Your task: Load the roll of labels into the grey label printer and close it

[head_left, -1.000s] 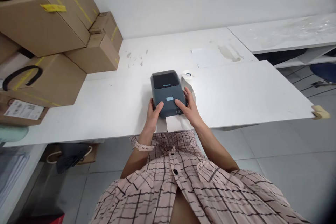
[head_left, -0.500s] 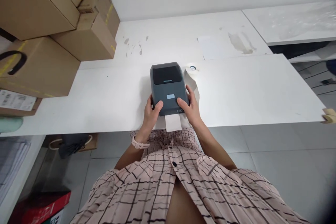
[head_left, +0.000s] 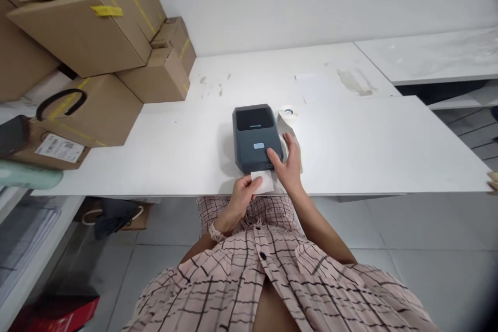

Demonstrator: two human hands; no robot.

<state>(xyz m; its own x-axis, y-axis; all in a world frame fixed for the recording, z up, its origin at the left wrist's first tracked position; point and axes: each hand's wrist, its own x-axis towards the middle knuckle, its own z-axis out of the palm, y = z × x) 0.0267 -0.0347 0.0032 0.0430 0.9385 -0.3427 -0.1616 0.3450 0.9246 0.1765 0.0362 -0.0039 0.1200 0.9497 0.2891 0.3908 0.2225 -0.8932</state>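
A dark grey label printer (head_left: 256, 137) with a black window and a light button stands near the table's front edge. A white paper label (head_left: 266, 182) sticks out of its front. My left hand (head_left: 243, 192) pinches this label, thumb on top and fingers partly hidden beneath. At the printer's front right corner is my right hand (head_left: 287, 166), its thumb on the top and its fingers along the side, holding the printer. Behind the right hand lies a roll of white label paper (head_left: 287, 113), its strip running down beside the printer.
Cardboard boxes (head_left: 105, 109) are stacked at the left, one with a black strap (head_left: 58, 94). A green roll (head_left: 31, 175) lies by the table's left edge. The white table (head_left: 373, 150) stretches right to a lower shelf. A red box (head_left: 66, 316) is on the floor.
My left hand has let go of the printer's left side and moved down to the label, now pinched in it. My right hand stays at the printer. The view has shifted with my head.
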